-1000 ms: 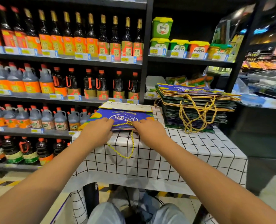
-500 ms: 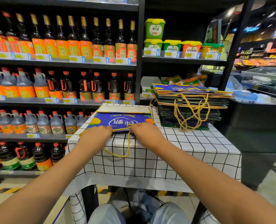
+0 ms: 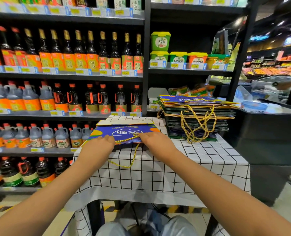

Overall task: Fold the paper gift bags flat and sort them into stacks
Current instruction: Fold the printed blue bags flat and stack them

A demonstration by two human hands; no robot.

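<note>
Fingers of both hands lie fairly straight, pressing the blue bag (image 3: 124, 132) flat on the table (image 3: 158, 167): left hand (image 3: 99, 147) on its near-left edge, right hand (image 3: 155, 142) on its near-right edge. Stack (image 3: 197, 116) of folded bags sits far right.

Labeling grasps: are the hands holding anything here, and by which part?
Both the left hand and right hand rest on the blue gift bag's near edge, flanking its rope handle; a curled grip cannot be told.
</note>
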